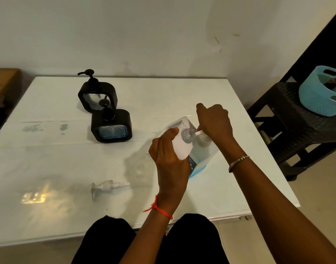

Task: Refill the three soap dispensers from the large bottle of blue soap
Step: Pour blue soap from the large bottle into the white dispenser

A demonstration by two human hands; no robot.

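Left hand (169, 159) gripped round a small white plastic dispenser bottle (182, 147), tilted against the large clear bottle of blue soap (203, 159) near the white table's (163, 96) right edge — right hand (214, 121) pinching a thin white stem (198, 131).

No legible text, brand or number found; the label (192, 165) on the large soap bottle (202, 152) shows only blurred white marks.

A: what's around the worktop (49, 159)?
B: dark woven-look stand (289, 121) past its right edge, light blue basket (315, 100) on top. brown wooden furniture (3, 80) off far-left corner.
A: surface?
B: white. greenish smudges (32, 128) near left edge. scuffed wall (144, 35) behind far edge.
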